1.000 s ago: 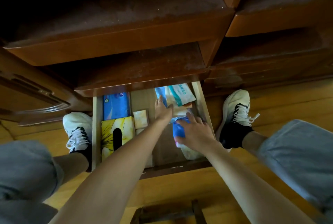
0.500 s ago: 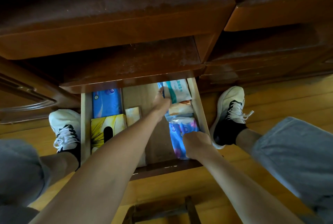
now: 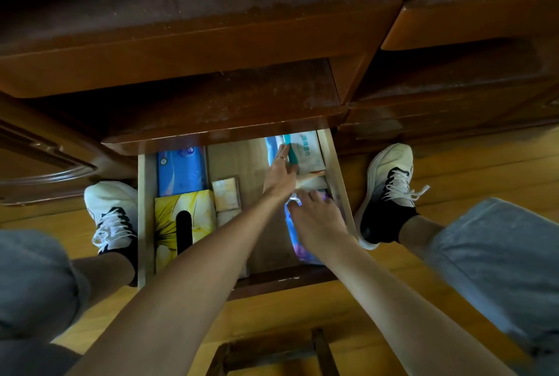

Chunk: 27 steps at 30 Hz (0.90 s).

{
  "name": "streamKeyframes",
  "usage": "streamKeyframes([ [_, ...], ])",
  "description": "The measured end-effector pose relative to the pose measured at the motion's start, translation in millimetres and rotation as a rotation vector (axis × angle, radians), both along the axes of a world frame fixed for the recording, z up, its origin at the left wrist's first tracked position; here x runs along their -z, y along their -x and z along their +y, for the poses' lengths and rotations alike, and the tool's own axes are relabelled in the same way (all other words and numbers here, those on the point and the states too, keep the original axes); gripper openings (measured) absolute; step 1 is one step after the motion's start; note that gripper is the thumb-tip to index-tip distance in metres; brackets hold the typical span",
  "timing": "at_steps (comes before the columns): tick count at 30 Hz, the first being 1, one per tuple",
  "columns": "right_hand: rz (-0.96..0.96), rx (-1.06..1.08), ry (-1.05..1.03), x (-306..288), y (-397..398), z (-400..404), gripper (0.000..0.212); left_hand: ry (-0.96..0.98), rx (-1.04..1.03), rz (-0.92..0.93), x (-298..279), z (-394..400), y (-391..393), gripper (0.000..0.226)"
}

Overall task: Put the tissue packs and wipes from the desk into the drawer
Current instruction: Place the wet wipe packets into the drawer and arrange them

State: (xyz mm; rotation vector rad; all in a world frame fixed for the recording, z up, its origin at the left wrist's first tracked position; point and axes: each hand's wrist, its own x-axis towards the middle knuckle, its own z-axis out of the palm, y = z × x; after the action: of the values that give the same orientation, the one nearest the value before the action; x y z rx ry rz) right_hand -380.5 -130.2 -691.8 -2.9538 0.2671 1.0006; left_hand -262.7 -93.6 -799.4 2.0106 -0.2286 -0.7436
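The open wooden drawer (image 3: 144,224) holds a blue tissue pack (image 3: 181,173), a yellow flowered tissue box (image 3: 193,215) and small pale packs (image 3: 225,194) on its left side. At the back right lies a white and teal wipes pack (image 3: 308,152) with a pale pack (image 3: 314,183) beneath it. A blue and purple wipes pack (image 3: 298,242) lies along the right wall. My left hand (image 3: 279,179) touches the white and teal pack with straight fingers. My right hand (image 3: 317,218) rests flat on the blue and purple pack, fingers spread.
The dark desk carcass (image 3: 211,52) overhangs the drawer's back. My white shoes stand on the wooden floor either side, left (image 3: 112,212) and right (image 3: 390,182). A dark wooden frame (image 3: 272,351) sits near the bottom edge. A carved cabinet door (image 3: 45,164) is on the left.
My right hand let go of the blue and purple pack, slid back to its near end, then moved forward again and now lies flat on it. My left hand stayed at the white and teal pack.
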Motion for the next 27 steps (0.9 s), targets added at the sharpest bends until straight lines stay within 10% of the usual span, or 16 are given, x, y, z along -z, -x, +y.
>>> streamKeyframes([
  [11,0.373,-0.148,0.252,31,16,20,0.049,0.106,0.084,0.212,-10,20,7,0.072],
  [27,0.125,0.084,0.156,31,8,8,0.049,0.076,0.032,0.166,-7,11,-3,0.051],
])
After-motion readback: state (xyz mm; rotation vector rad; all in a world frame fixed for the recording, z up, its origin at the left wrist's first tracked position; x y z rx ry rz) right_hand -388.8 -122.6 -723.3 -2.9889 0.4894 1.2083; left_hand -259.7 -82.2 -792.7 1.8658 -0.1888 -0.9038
